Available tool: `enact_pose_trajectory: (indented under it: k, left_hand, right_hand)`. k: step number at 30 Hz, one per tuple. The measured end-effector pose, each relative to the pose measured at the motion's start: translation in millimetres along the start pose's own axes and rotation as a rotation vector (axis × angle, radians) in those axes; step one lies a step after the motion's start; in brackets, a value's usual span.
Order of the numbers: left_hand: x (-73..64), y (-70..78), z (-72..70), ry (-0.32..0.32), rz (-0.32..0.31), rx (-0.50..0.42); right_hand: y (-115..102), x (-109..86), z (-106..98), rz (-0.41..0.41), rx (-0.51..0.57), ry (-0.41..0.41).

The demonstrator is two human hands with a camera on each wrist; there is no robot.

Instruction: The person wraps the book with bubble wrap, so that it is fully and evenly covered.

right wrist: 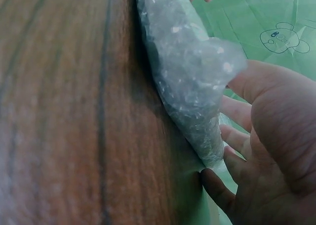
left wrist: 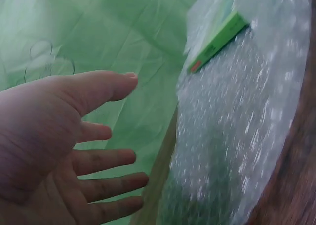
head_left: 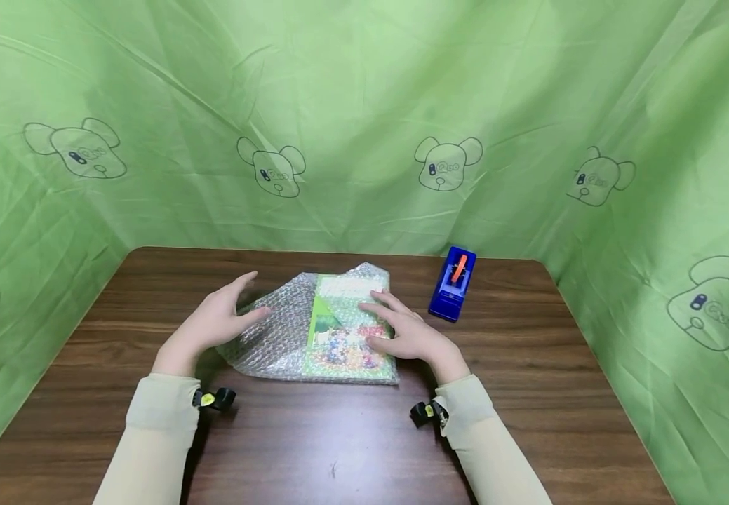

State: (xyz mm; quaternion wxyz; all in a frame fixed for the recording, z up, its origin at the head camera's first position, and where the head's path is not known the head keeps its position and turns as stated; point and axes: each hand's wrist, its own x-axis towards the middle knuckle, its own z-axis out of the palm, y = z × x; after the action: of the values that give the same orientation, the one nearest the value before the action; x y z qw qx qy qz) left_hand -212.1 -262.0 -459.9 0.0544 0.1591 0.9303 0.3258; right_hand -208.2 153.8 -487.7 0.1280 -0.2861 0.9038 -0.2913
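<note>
As I look through the remote feed, I see the person's bare left hand with thumb and fingers spread, at the left end of a sheet of clear bubble wrap; its wrist view shows the fingertips apart from the plastic. The bare right hand also has its fingers spread and touches the wrap's right side; I cannot tell whether its thumb pinches the loose flap there. Partly under that hand lies a flat green rectangular item printed with colourful figures, toward the wrap's right end, with clear plastic folded over it. Both cream sleeves end near small black wrist cameras. Beyond the right hand, apart from the wrap, I find a blue plastic tape dispenser with an orange ring, slanted near the far edge of the dark brown wood-grain table. Creased green cloth surrounds the tabletop, bearing outlined round-eared animal heads.
</note>
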Motion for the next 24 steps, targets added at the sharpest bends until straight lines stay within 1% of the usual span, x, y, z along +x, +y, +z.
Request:
enact_pose_trajectory:
  k: [5, 9, 12, 19, 24]
  left_hand:
    - [-4.4, -16.8, -5.5, -0.029, -0.041, -0.040]
    - [-7.3, -27.1, -9.2, -0.041, -0.058, -0.053]
    - [-9.0, -31.4, -11.6, -0.041, -0.066, -0.055]
    - [-13.9, -37.0, -15.9, -0.037, -0.089, -0.112]
    - [-16.7, -43.1, -16.5, -0.050, -0.076, -0.140]
  right_hand:
    - [0.3, -0.1, -0.3, -0.003, 0.001, 0.001]
    - [1.2, -0.2, -0.3, -0.005, 0.007, 0.001]
    - [2.5, -0.5, 0.1, -0.009, 0.010, 0.007]
    - [2.9, -0.9, 0.4, -0.012, 0.013, 0.013]
    - [2.0, -1.2, 0.6, -0.011, 0.021, 0.013]
